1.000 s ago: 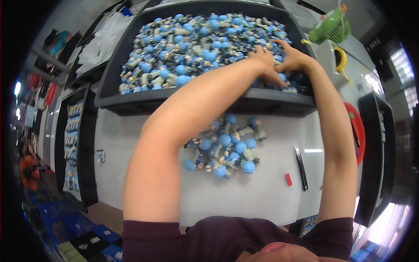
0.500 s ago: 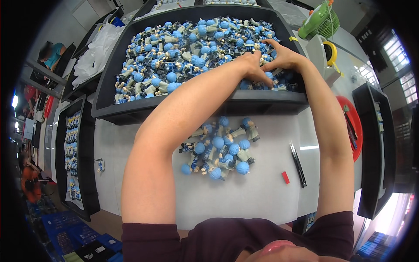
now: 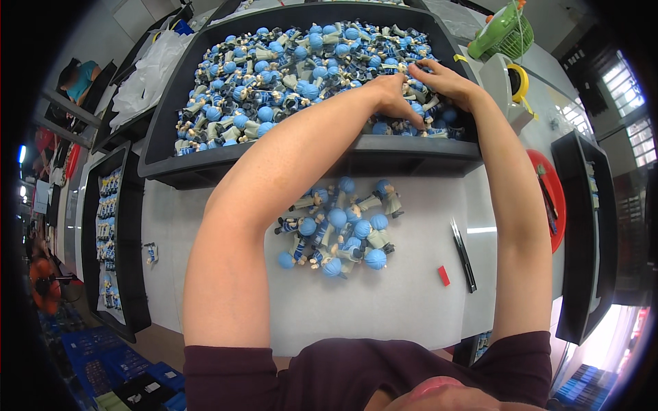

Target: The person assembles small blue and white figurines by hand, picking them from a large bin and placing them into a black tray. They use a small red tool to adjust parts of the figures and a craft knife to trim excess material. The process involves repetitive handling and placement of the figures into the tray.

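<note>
A large black bin [image 3: 226, 163] is heaped with small doll figurines [image 3: 274, 89] with round, ribbed light-blue heads, striped blue tops and grey-green skirts. Both arms reach over its near wall into the right end. My left hand [image 3: 396, 99] lies on the heap, thumb apart from its partly hidden fingers. Facing it from the right, my right hand [image 3: 444, 83] is also open, fingers stretched toward the left hand. Several figurines lie in the gap between the hands; neither hand is closed on one. A loose pile of figurines [image 3: 337, 229] sits on the white tabletop between my forearms.
Right of the pile lie black tweezers [image 3: 463, 257] and a red scrap [image 3: 443, 275]. Black trays flank the table, the left tray [image 3: 133, 253] holding rows of figurines. A red dish [image 3: 556, 219], yellow tape roll [image 3: 519, 85] and green fan [image 3: 504, 34] stand on the right.
Both hands have shifted slightly within the bin's right end, and more figurines show between them. The whole view has slid a little; the pile on the table looks unchanged.
</note>
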`<state>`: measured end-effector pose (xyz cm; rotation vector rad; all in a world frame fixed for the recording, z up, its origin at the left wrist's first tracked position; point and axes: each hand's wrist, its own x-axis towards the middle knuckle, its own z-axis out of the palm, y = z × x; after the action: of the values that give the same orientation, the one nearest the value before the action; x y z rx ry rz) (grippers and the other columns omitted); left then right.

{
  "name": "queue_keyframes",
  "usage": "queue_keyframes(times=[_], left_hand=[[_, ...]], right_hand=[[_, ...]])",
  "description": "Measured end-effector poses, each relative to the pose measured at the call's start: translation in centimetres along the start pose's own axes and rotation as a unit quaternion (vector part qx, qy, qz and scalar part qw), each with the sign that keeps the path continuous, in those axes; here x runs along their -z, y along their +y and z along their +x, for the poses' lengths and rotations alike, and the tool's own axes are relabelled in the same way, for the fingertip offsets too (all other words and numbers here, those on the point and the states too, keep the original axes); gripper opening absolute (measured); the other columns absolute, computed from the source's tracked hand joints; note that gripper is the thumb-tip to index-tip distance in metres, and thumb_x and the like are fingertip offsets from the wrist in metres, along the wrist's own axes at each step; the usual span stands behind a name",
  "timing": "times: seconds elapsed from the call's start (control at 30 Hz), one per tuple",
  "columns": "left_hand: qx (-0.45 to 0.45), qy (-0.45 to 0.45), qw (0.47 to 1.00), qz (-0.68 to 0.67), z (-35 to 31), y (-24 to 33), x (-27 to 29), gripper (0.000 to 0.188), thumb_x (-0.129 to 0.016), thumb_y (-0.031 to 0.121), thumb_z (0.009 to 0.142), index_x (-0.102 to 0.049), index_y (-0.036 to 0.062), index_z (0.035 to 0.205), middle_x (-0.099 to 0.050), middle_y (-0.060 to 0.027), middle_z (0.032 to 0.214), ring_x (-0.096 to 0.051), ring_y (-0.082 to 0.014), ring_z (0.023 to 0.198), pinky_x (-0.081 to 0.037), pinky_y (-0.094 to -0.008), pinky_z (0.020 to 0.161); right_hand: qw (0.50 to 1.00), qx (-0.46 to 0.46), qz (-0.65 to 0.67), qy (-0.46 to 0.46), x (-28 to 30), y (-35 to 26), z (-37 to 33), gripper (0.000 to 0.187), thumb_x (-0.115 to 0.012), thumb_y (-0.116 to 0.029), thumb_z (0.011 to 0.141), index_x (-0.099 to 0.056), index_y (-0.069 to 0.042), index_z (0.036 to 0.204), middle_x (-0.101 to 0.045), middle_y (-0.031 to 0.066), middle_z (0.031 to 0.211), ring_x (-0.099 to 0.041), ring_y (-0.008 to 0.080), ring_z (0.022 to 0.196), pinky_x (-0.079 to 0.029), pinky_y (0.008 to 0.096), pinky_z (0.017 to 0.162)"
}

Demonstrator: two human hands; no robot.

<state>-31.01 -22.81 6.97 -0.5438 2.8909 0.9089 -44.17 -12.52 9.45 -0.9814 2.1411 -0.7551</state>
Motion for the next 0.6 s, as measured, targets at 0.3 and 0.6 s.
queue_keyframes(times=[0.3,0.6], left_hand=[[-0.008,0.029,0.999,-0.027,-0.2,-0.3,0.4,0.102,-0.081,0.045,0.047,-0.04,-0.0001,0.129,-0.049,-0.0211,0.124,-0.05,-0.031,0.115,-0.042,-0.036,0.096],[-0.017,0.08,0.996,-0.045,-0.3,-0.8,0.0,0.103,-0.081,0.041,0.047,-0.038,-0.0007,0.131,-0.051,-0.0228,0.121,-0.052,-0.0307,0.112,-0.043,-0.0342,0.093]], right_hand=[[1.0,0.006,-0.021,-0.002,0.1,0.4,0.7,0.087,-0.071,-0.048,0.069,-0.028,-0.022,0.14,-0.031,0.0174,0.14,-0.032,0.0318,0.128,-0.025,0.0526,0.1],[0.999,0.034,0.012,0.01,0.1,0.0,-0.2,0.084,-0.076,-0.036,0.067,-0.033,-0.022,0.138,-0.048,0.0155,0.124,-0.044,0.0272,0.116,-0.037,0.0423,0.091]])
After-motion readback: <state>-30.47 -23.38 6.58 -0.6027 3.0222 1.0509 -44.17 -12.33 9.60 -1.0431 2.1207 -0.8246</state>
